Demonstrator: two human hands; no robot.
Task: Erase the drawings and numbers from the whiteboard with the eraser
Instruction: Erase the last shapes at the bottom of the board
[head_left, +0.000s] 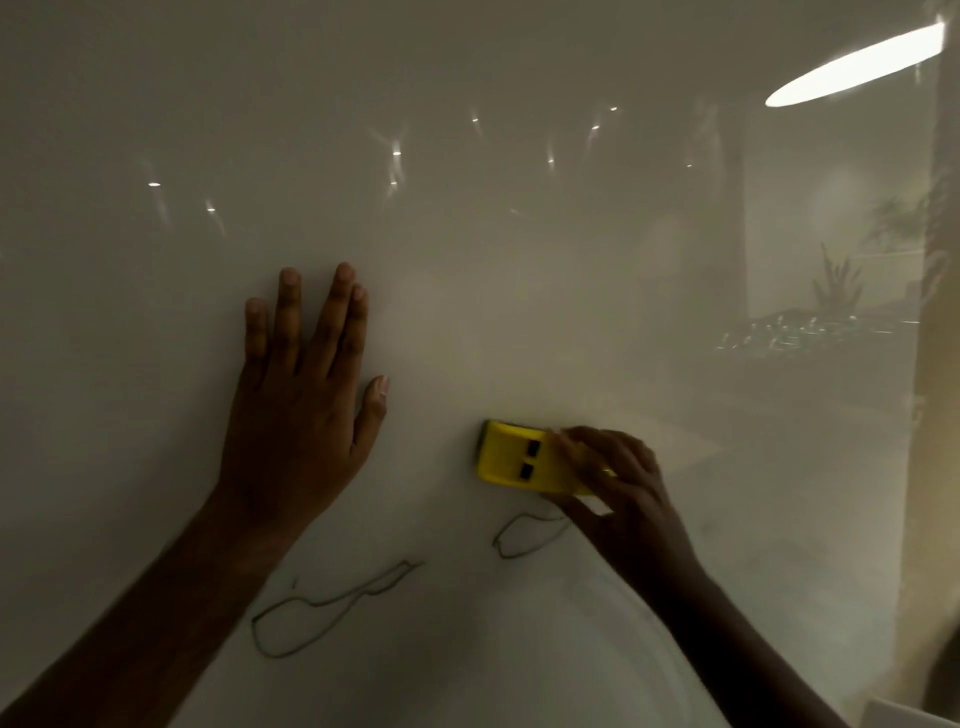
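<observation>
Forearms: both reach up from the bottom edge of the view toward the whiteboard (519, 260), nearest the camera.
Eraser: yellow eraser (519, 460) lies flat against the board, lengthwise, in the lower middle of the surface, just above a small outline.
Right hand: right hand (618, 483) grasps the eraser's right end, fingers over its top edge and thumb under its bottom edge; the left half of the block shows bare.
Handling: it looks like a light, rigid plastic shell with a soft pad against the board; likely easy to slide, and best held by its long edges so pressure spreads evenly.
Small outline: a looped pen outline (524, 535) sits just below the eraser, partly behind the right hand.
Large outline: a bottle-like outline (322, 608) lies toward the lower left of the board, well apart from the eraser, not yet wiped.
Left hand: left hand (306, 410) is pressed flat on the board, fingers straight and spread, holding nothing, to the left of the eraser.
Numbers: none can be made out.
Glare: ceiling lights and a room reflect in the upper right corner.
</observation>
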